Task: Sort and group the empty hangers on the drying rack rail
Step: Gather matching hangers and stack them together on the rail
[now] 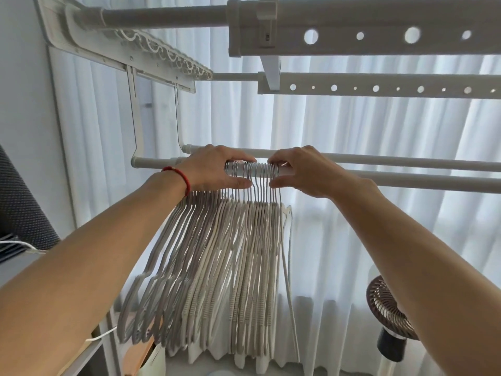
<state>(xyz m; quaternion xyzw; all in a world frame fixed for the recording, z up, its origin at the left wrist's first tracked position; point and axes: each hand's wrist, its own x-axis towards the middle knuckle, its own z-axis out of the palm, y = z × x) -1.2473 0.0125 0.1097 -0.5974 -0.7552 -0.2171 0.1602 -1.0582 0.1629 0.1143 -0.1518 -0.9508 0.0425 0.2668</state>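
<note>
Both hands up at the near rail [406,180]: left hand [214,169] and right hand [301,172] curled round it, pinching the hooks of the packed empty hangers [217,267] between them, bodies fanning down-left before the white curtain [352,126]

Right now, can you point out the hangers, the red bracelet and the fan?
hangers [217,267], head view, middle of the hanging bunch.
red bracelet [181,177], head view, band on the left wrist.
fan [387,308], head view, its grille.
</note>
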